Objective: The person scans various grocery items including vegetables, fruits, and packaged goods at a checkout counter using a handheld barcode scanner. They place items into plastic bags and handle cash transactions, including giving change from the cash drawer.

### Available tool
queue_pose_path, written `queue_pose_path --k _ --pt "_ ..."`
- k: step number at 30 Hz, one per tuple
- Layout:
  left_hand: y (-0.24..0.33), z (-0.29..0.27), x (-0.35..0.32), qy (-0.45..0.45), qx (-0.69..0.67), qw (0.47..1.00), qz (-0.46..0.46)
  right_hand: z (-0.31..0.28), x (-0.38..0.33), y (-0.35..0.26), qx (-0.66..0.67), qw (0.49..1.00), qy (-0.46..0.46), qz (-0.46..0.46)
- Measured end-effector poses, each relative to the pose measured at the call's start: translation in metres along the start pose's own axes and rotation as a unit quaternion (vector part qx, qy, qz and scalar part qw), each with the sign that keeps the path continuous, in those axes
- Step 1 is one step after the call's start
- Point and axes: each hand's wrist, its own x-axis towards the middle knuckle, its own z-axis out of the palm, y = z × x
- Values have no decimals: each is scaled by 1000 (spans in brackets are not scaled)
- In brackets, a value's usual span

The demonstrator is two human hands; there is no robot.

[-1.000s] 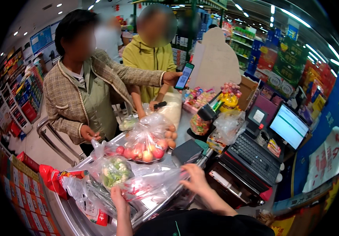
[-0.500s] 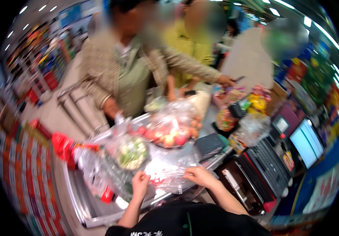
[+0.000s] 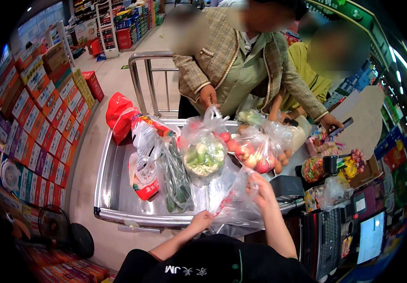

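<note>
A clear plastic bag with red print is stretched slantwise between my hands over the metal counter. My left hand pinches its near left edge by the counter's front rim. Farther up, my right hand grips the opposite edge, fingers closed. Just beyond lies a bag of cauliflower, its top reached by the hand of a person across the counter. To its right sit bagged red and yellow fruit. On its left are a bag of long green vegetables and a red-and-white package.
The counter's metal rim runs along the near side. At right stand a dark box, a keyboard, a lit screen and a candy jar. The person opposite holds a phone. Stacked cartons line the left.
The view has turned, and the counter's goods appear farther right. My right hand has risen away from my left, drawing the bag out slantwise. Both hands keep their grip.
</note>
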Motion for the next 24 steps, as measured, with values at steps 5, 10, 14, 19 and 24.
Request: queue_pose_path --k 5,10,14,19,24 --pt "-47 -29 -36 -21 -329 935 -129 -37 83 83 41 991 -37 120" --pt "-31 -34 -76 34 -558 829 -17 -11 90 152 -173 963 -54 197" --pt "-22 -49 -89 55 -591 804 46 26 85 190 -379 914 -8 147" --pt "-44 -62 -72 81 -589 802 -59 35 98 209 -752 656 -62 -22" --pt "-46 -69 -56 70 -629 771 -72 37 105 215 -611 789 -49 40"
